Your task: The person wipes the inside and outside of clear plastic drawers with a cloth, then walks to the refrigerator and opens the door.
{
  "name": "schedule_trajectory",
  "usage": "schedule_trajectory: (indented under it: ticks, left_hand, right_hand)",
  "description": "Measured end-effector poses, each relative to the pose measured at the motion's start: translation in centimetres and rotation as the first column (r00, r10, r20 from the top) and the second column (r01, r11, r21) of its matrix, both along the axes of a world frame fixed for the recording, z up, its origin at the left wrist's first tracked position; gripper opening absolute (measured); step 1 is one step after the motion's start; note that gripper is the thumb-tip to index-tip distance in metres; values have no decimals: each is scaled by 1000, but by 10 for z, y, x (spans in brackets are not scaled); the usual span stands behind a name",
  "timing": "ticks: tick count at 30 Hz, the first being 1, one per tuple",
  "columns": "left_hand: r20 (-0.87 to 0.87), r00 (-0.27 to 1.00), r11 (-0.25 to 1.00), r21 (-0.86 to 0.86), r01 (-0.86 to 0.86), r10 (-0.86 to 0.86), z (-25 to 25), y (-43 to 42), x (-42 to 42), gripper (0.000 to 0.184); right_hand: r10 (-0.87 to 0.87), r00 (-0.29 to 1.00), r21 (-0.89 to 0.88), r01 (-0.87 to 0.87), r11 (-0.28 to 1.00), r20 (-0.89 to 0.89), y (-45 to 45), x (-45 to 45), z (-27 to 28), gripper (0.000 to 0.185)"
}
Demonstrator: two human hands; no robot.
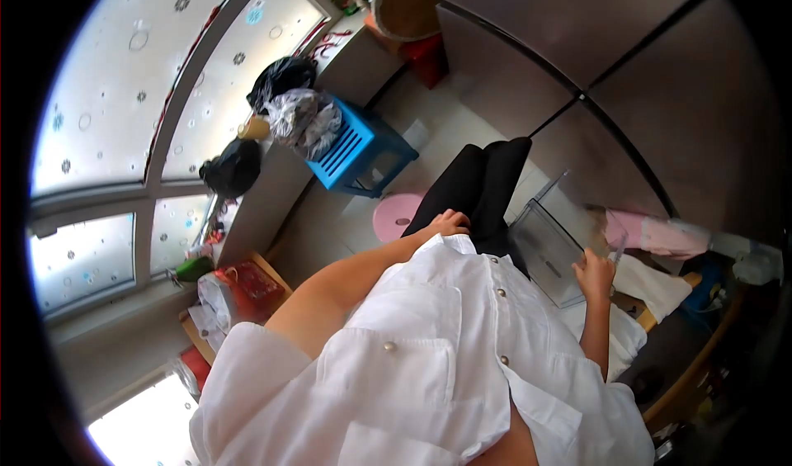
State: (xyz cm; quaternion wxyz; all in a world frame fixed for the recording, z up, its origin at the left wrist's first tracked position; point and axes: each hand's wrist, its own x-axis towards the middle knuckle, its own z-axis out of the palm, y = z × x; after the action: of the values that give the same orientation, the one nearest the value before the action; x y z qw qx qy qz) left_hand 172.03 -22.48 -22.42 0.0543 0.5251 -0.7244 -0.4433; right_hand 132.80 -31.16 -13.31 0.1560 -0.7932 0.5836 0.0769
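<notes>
My left hand rests on the top of my thigh in black trousers, at the hem of my white shirt, with its fingers spread a little and nothing seen in it. At the right, my right hand grips the edge of a clear plastic container beside my legs. The container is tilted, and a clear flap or lid stands up at its far end. Pink cloth and white cloth lie just beyond my right hand.
A blue stool holds grey and black plastic bags. Near my feet lies a round pink object. Large dark cabinet or fridge doors stand ahead on the right. Bags and a red box are at the left, below patterned windows.
</notes>
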Motion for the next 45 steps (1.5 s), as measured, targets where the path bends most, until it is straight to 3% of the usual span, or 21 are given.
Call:
schedule_trajectory:
  ticks: [1,2,3,5,6,10,17,19,20,21,22,23,25,28,31,34,37,42,45]
  left_hand:
    - [206,978,998,53,26,-36,31,-9,-2,21]
    - [227,974,1000,-5,-20,20,20,-6,2,25]
    - [362,917,983,1,183,-171,21,-16,7,30]
    - [356,856,923,235,304,-373,-44,-24,32,43]
    - [354,834,898,285,334,-423,-53,-30,41,44]
    - [338,680,755,381,533,-650,-65,-64,68,49]
    - [225,245,325,463,825,-943,-124,-116,123,59]
    - [255,66,150,325,934,-965,-160,-115,154,62]
    - [338,-4,53,161,986,-941,-187,-110,176,64]
    - [525,-25,-94,-105,990,-851,-220,-100,198,68]
    - [705,65,-242,-326,914,-706,-222,-99,184,71]
    - [564,106,-11,-200,980,-819,-222,-100,175,77]
    - [291,403,449,108,887,-868,-158,-122,83,89]
    - [241,241,284,161,945,-940,-157,-133,28,101]
    - [78,-2,46,604,796,-997,-196,-138,2,84]
    - [-10,-120,-106,541,834,-993,-245,-132,6,66]
    - [20,-144,-115,501,858,-989,-280,-132,-1,54]
    - [91,-31,2,343,939,-995,-340,-141,4,62]
    - [181,18,74,305,950,-983,-381,-132,14,62]
  right_hand:
    - [-39,999,20,39,999,9,2,-2,-5,27]
    - [-65,997,29,64,998,32,4,-4,-7,27]
    - [-99,994,36,97,995,55,5,-4,-7,27]
    - [-167,980,12,167,986,103,10,-4,-16,26]
    - [-197,972,-13,200,980,125,14,-6,-22,26]
    - [-330,910,-223,387,895,252,28,6,-31,9]
    - [-538,816,-246,577,779,210,25,28,-76,11]
    - [-565,800,-279,599,750,202,26,41,-104,11]
    - [-580,786,-271,619,738,214,27,51,-122,12]
    - [-588,777,-266,630,730,227,26,52,-146,13]
    - [-591,770,-253,638,727,242,27,56,-169,14]
    - [-594,759,-252,650,717,266,27,62,-192,14]
    - [-595,738,-247,671,699,318,30,66,-246,15]
    - [-592,761,-227,646,729,265,24,83,-288,11]
    - [-601,771,-108,629,770,209,18,97,-338,9]
    - [-606,770,-116,633,766,198,8,107,-387,5]
    - [-596,767,-161,636,755,237,0,112,-426,5]
    - [-532,793,-234,600,765,296,-23,109,-456,8]
    - [-494,835,-213,542,813,241,-33,105,-462,9]
